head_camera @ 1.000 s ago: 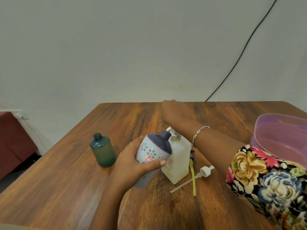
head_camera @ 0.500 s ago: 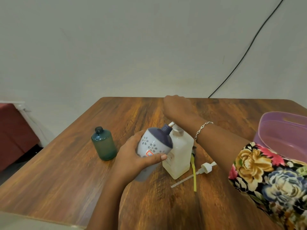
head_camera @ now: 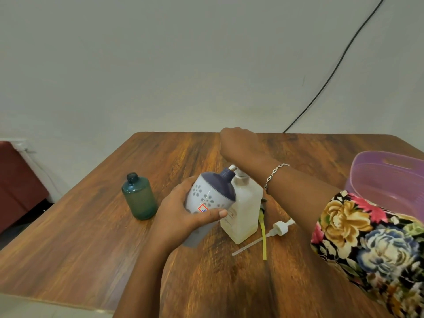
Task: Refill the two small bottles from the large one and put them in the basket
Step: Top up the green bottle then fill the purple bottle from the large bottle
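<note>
White floral bottle [head_camera: 206, 196], wrapped in the curled fingers of the left hand [head_camera: 176, 216], stays tipped at the pump [head_camera: 241, 179] of the large bottle [head_camera: 246, 210] as before, right hand [head_camera: 238, 143] over it with fingers hidden, so filling likely continues; green bottle [head_camera: 138, 199] left of it, basket [head_camera: 376, 180] right.
</note>
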A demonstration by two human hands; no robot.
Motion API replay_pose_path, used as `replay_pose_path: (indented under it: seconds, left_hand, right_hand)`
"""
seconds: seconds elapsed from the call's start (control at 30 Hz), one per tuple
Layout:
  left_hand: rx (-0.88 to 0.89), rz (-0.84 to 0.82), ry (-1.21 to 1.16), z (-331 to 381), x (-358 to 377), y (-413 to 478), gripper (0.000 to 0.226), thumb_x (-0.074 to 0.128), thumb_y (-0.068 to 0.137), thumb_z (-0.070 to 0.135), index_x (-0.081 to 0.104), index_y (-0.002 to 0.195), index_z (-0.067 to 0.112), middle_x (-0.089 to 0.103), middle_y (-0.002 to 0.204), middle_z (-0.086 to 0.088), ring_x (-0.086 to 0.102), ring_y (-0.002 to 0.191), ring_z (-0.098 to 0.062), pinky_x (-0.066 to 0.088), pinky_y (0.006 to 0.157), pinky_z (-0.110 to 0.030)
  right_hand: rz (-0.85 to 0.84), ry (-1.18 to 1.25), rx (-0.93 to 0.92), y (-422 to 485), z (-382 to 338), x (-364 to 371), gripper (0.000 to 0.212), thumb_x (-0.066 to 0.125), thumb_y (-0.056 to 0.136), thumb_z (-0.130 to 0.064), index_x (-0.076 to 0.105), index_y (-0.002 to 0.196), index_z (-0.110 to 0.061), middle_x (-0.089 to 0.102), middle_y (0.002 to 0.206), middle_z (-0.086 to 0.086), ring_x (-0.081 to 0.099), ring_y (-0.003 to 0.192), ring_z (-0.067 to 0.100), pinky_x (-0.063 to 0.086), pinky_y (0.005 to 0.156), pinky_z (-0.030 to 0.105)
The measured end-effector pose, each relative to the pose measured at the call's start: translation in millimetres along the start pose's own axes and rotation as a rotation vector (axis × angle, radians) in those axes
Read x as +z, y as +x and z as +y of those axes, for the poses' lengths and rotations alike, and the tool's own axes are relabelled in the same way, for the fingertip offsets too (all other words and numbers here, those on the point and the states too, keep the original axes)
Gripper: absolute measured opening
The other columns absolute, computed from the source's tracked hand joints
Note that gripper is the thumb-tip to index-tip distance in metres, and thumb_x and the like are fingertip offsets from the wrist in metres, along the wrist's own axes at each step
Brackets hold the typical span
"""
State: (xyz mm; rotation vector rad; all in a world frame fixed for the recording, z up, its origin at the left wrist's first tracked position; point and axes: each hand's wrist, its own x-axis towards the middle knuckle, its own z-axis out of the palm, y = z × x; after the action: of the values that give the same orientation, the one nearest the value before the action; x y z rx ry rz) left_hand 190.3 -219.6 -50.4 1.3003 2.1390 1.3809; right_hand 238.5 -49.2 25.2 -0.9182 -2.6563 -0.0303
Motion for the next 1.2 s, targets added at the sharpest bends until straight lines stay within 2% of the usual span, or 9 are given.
replay_pose_path:
  seconds: [0.07,0.13,0.3,0.43,0.6,0.73,0.83,1.0,1.2]
  left_hand:
    - [0.001,0.004,-0.003,0,0,0,0.074,0.067,0.04,0.073,0.049,0.108,0.048,0.061,0.102,0.016,0.059,0.09,-0.004,0.052,0.074,-0.027]
    - [0.002,0.005,-0.011,-1,0,1,0.076,0.068,0.041,0.072,0.051,0.11,0.047,0.061,0.103,0.016,0.06,0.092,-0.004,0.054,0.077,-0.031]
    - [0.01,0.004,0.002,1,-3,-1,0.077,0.065,0.04,0.074,0.049,0.11,0.046,0.061,0.102,0.014,0.06,0.091,-0.007,0.053,0.073,-0.027]
    - [0.014,0.008,0.007,2,-5,1,0.08,0.064,0.041,0.074,0.048,0.114,0.044,0.06,0.103,0.016,0.059,0.091,-0.006,0.052,0.074,-0.026]
    - [0.01,0.01,0.017,0,-4,2,0.073,0.062,0.04,0.075,0.045,0.107,0.05,0.059,0.104,0.018,0.059,0.091,-0.005,0.05,0.072,-0.022]
    - [0.009,-0.002,0.038,0,-4,0,0.082,0.061,0.04,0.076,0.044,0.115,0.047,0.058,0.106,0.017,0.058,0.093,-0.005,0.05,0.074,-0.023]
    - [0.018,-0.005,0.042,2,-6,0,0.074,0.061,0.04,0.076,0.044,0.107,0.052,0.057,0.105,0.018,0.058,0.092,-0.005,0.051,0.075,-0.024]
    - [0.023,0.004,0.026,2,-5,3,0.072,0.064,0.041,0.076,0.046,0.107,0.054,0.059,0.104,0.017,0.059,0.09,-0.004,0.053,0.075,-0.028]
    - [0.013,0.004,0.027,2,-2,3,0.07,0.063,0.04,0.076,0.045,0.104,0.054,0.058,0.105,0.019,0.058,0.093,-0.003,0.051,0.077,-0.027]
  right_hand:
    - [0.001,-0.011,0.005,-2,-1,0,0.018,0.045,0.088,-0.001,0.044,0.073,-0.011,0.045,0.068,0.003,0.045,0.071,0.023,0.023,0.047,0.023]
    - [0.004,-0.007,-0.011,-3,-1,-2,0.017,0.045,0.088,-0.002,0.046,0.074,-0.011,0.052,0.078,0.006,0.046,0.071,0.023,0.023,0.046,0.023]
    - [0.013,0.056,0.019,8,3,-5,0.021,0.045,0.092,-0.01,0.059,0.108,-0.007,0.063,0.104,0.011,0.053,0.082,0.025,0.035,0.066,0.028]
    - [0.013,0.032,0.006,8,3,-4,0.021,0.045,0.092,-0.009,0.059,0.107,-0.007,0.063,0.104,0.011,0.058,0.091,0.029,0.036,0.068,0.028]
    - [0.021,-0.031,-0.017,0,1,2,0.013,0.045,0.086,0.0,0.056,0.088,-0.009,0.06,0.087,0.01,0.047,0.069,0.023,0.032,0.056,0.027]
    - [-0.008,0.001,0.007,3,2,5,0.019,0.046,0.088,-0.005,0.059,0.101,-0.006,0.061,0.09,0.009,0.049,0.073,0.024,0.036,0.062,0.029]
    - [-0.003,0.057,0.038,12,4,0,0.021,0.046,0.092,-0.012,0.059,0.109,-0.009,0.063,0.102,0.01,0.052,0.079,0.024,0.037,0.066,0.028]
    - [-0.113,0.056,0.059,12,1,-1,0.016,0.045,0.091,-0.008,0.058,0.102,-0.008,0.063,0.101,0.009,0.05,0.078,0.022,0.037,0.065,0.029]
    - [-0.036,0.013,0.032,5,5,10,0.02,0.045,0.09,-0.008,0.059,0.105,-0.006,0.064,0.101,0.011,0.06,0.09,0.028,0.036,0.065,0.028]
